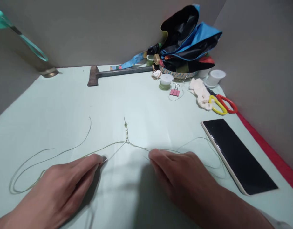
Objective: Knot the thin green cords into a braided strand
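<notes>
hands [127, 178] pinching cord [65, 152], knot [126, 132] between

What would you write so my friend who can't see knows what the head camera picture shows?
Two bare hands, left hand and right hand, pinch thin pale green cords that meet at a small beaded knot on a pale mint tabletop. A black smartphone lies to the right.

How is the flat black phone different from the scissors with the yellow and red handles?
The flat black phone is one long dark rectangle near the right hand. The scissors with yellow and red handles are smaller, brightly coloured, with two loops, and lie farther back beside a cream cloth. Both rest on the pale green table.
</notes>
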Available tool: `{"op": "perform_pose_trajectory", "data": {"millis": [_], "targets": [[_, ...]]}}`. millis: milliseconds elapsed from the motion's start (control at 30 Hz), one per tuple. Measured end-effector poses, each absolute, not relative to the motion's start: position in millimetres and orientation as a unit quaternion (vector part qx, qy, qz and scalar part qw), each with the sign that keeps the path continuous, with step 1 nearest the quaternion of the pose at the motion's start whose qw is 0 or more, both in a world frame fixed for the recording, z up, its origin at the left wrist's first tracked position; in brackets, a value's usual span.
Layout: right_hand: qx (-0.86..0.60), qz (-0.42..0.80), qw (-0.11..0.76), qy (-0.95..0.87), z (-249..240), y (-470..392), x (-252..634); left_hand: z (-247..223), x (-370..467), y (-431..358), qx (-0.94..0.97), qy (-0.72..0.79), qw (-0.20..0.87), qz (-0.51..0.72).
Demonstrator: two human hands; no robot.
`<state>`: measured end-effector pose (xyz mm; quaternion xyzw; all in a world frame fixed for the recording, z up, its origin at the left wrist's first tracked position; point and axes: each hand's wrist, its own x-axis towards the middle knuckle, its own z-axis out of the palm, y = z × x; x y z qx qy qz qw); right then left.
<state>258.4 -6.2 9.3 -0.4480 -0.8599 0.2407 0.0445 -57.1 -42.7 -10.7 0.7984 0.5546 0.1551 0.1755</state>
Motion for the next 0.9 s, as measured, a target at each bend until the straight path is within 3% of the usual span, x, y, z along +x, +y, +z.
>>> {"op": "perform_pose_trajectory", "data": {"millis": [133, 300, 533, 733, 900], "targets": [[-0.444, 0.261, -0.016, -0.857, 12, -15, 249, -3, -46, -42, 0.825, 0.53, 0.16, 0.112], [-0.448, 0.245, -0.025, -0.859, 18, -13, 248, 19, -43, -33, 0.819, 0.531, 0.203, 0.085], [-0.414, 0.104, 0.139, -0.894, 2, 12, 235, 18, -26, 10, 0.834, 0.507, 0.166, 0.142], [-0.365, 0.068, 0.128, -0.92, -19, 33, 221, 10, -15, 32, 0.84, 0.482, 0.209, 0.13], [-0.353, 0.119, 0.202, -0.906, -15, 36, 222, 12, -17, 32, 0.835, 0.472, 0.251, 0.133]]}}
